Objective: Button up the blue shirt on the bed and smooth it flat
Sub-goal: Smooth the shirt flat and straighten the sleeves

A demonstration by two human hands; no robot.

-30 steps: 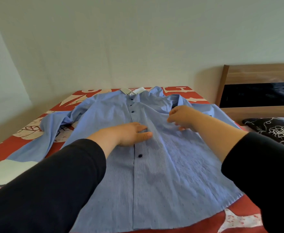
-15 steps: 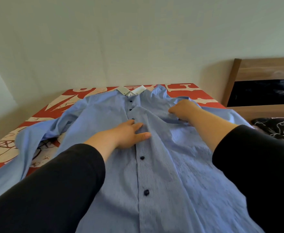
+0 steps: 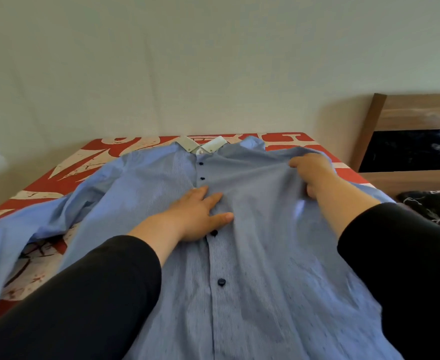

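While buttoned, blue shirt (image 3: 252, 255) rumpled at the right shoulder, collar white.

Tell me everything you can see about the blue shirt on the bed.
The blue shirt is light blue, finely striped cloth with dark buttons and a white collar. It lies front up on the red and white bed cover, collar toward the wall, its visible buttons fastened. One sleeve spreads out rumpled at the picture's left. The left hand presses flat on the chest beside the button strip; the right hand grips a fold near the shoulder and lifts it a little.
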